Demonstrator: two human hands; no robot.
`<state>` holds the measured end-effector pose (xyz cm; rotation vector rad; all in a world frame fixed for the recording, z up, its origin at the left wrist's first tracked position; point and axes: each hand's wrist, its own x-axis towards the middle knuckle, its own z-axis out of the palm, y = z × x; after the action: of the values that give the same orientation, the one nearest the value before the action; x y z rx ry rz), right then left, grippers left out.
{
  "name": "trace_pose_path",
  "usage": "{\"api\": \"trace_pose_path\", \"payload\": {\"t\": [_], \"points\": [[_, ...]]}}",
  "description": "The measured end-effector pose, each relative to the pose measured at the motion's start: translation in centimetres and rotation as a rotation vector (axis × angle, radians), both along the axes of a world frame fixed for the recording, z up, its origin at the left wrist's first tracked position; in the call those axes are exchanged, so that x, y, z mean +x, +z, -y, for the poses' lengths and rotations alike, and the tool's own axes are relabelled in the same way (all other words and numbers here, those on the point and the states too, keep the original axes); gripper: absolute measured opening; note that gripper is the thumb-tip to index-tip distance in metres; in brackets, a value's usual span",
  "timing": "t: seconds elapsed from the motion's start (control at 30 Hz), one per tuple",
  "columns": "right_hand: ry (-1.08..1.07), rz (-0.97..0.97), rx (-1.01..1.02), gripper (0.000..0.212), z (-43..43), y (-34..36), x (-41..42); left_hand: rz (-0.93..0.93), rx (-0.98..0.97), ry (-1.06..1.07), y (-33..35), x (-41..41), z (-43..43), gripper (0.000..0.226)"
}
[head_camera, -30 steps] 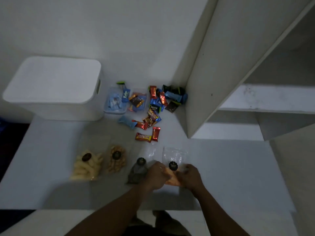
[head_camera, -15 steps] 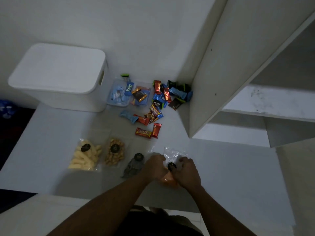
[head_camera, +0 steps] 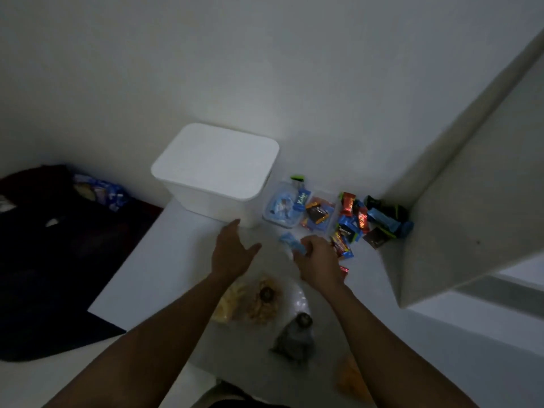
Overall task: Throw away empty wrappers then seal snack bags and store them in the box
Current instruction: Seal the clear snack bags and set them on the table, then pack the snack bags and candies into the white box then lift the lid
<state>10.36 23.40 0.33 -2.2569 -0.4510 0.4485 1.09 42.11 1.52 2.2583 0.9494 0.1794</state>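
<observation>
In the head view, the right hand (head_camera: 319, 260) was curled round a blue wrapper (head_camera: 290, 243) at the near edge of the candy pile (head_camera: 357, 220). The pile lay on the tabletop (head_camera: 176, 260) between the white box (head_camera: 212, 205) and the shelf panel (head_camera: 459, 219). The left hand (head_camera: 232, 251) hovered with fingers spread wide, holding nothing, just short of the box's near corner. The lid (head_camera: 217, 154) sat on the box. The snack bags (head_camera: 265, 298) lay nearer the person; the dim light hid whether they were sealed.

The step in hand looked like clearing wrappers, with sealing and storing not yet done. The next move called for lifting the wrapper free of the pile and carrying it to the rubbish, perhaps the dark heap (head_camera: 59, 260) to the left, though no bin showed plainly. The lid would need to come off before any bag went in.
</observation>
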Motion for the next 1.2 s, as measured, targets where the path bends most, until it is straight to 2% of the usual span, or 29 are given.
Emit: {"api": "trace_pose_path", "payload": {"t": [0.2, 0.37, 0.47, 0.53, 0.7, 0.87, 1.1, 1.2], "points": [[0.158, 0.304, 0.094, 0.031, -13.4, 2.7, 0.1, 0.144, 0.017, 0.193, 1.1, -0.4, -12.4, 0.128], [0.013, 0.553, -0.176, 0.036, -21.1, 3.8, 0.0, 0.25, -0.051, 0.223, 0.9, 0.1, -22.2, 0.145], [0.011, 0.643, -0.346, 0.036, -24.6, 4.0, 0.1, 0.272, -0.155, 0.174, 0.3, 1.1, -27.3, 0.149], [0.063, 0.616, -0.345, 0.038, -27.2, 4.2, 0.1, 0.283, -0.201, 0.129, -0.3, 1.5, -29.1, 0.147], [0.327, 0.589, -0.27, 0.053, -34.1, 4.4, 1.2, 0.331, -0.167, 0.066, -1.4, 1.9, -32.2, 0.127], [0.458, 0.705, -0.456, 0.064, -36.9, 3.1, 1.8, 0.36, -0.206, -0.008, -1.6, 2.1, -34.8, 0.108], [0.518, 0.789, -0.621, 0.051, -37.8, 2.8, 1.6, 0.31, -0.326, -0.03, -2.2, 2.5, -35.7, 0.111], [0.533, 0.802, -0.593, 0.052, -37.7, 3.6, 2.0, 0.296, -0.332, -0.01, -2.6, 2.5, -35.9, 0.106]]}}
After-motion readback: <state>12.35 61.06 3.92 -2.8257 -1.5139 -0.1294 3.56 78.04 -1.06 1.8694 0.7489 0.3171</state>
